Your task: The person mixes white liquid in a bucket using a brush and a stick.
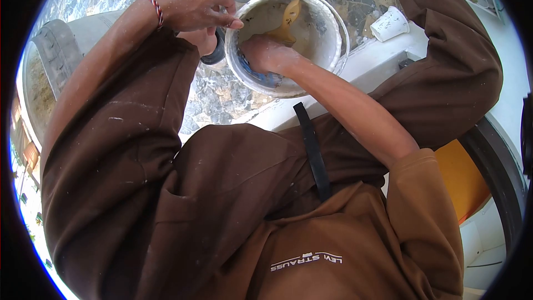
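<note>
My right hand reaches down inside a white, paint-smeared bucket, with its fingers hidden below the wrist. Just beyond it, a yellow-handled paintbrush leans in the bucket, its wide end close to my knuckles. Whether I touch the brush cannot be made out. Blue patches show on the bucket's near inner side. My left hand hangs over my left knee, thumb and forefinger apart and loosely bent. The thumb tip is at the bucket's left rim, and nothing shows between the fingers.
A small white cup lies tipped right of the bucket. A large grey container stands at left beside my leg. The stone-patterned floor has white splashes. A white ledge runs beneath my right leg, and a sandalled foot is near the bucket.
</note>
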Demonstrator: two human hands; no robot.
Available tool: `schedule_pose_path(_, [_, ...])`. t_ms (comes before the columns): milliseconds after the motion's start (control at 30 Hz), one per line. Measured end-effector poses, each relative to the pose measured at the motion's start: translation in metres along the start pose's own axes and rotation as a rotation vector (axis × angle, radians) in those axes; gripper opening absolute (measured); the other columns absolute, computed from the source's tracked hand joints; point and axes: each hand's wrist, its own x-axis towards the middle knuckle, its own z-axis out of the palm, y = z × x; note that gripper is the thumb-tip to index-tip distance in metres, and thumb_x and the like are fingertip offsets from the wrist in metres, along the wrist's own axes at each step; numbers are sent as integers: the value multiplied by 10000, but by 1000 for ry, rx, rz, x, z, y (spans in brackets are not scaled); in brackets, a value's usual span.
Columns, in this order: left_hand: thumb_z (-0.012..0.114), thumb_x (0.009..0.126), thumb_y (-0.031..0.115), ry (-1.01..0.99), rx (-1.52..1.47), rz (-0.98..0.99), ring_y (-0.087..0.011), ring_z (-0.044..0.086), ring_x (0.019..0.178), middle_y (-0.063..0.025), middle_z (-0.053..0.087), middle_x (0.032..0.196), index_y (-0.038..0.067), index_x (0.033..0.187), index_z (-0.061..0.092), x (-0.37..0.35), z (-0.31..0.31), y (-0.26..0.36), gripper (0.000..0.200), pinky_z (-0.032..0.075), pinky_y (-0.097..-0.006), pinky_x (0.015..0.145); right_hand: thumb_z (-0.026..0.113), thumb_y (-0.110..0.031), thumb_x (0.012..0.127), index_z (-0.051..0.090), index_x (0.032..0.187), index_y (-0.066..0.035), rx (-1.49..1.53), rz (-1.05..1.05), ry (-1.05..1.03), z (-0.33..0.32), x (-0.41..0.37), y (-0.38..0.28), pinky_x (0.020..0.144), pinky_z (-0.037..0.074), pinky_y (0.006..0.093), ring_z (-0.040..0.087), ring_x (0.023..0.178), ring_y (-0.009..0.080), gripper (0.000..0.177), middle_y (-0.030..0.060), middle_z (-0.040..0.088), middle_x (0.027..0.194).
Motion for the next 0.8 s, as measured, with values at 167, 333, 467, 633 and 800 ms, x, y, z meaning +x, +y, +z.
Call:
schedule_pose_path(167, [505,935,419,-30,-94,33,-167,601,674,-70,626,685,5,866,634,2,2,0,439,466,-305,678,572,-89,793,671,993,-11,-46,34,-28,-8,-4,-2,832,511,391,635,983,306,237,192,651,1035])
schedule_pose_path(333, [502,933,429,-50,-100,23,-148,607,675,-69,637,690,-15,846,637,2,1,-2,473,475,-295,688,573,-83,783,672,980,-8,14,41,6,-14,-1,3,824,514,393,642,957,312,233,191,654,1022])
schedule_pose_path(467, [516,920,449,-67,-141,-5,-153,628,675,-78,646,709,-30,878,641,2,-3,3,497,487,-282,701,579,-90,763,670,907,13,30,-4,46,-16,0,14,797,509,399,646,900,326,199,208,657,924])
schedule_pose_path(633, [524,902,482,-23,-89,-8,-179,647,692,-105,658,752,-31,942,645,2,-1,0,529,500,-300,697,569,-115,764,672,825,8,-8,-87,51,-2,2,16,766,502,413,646,826,343,171,204,660,836])
schedule_pose_path(800, [533,888,502,4,-69,18,-207,653,692,-124,659,772,-34,982,640,3,3,-3,555,505,-313,699,560,-111,767,675,824,-10,17,-83,171,4,12,16,761,498,420,645,821,341,164,206,658,832])
